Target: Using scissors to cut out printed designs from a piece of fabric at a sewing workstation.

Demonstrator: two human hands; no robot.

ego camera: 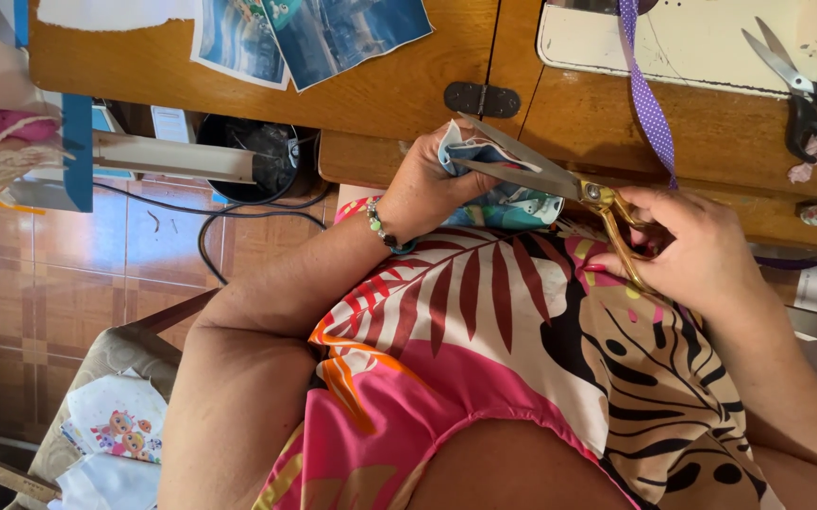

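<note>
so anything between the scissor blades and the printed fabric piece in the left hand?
Nothing visible. The gold-handled scissors in the right hand are open around the printed fabric piece, which the left hand pinches.

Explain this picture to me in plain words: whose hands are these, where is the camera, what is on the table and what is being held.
The one picture comes from a camera on a person's head, looking down at their own bare hands. The left hand holds a small printed fabric piece. The right hand grips gold-handled scissors, blades open around the fabric's edge. Beyond lies a wooden sewing table with printed pictures, a purple dotted ribbon, and black-handled scissors on the cream sewing machine base.
</note>
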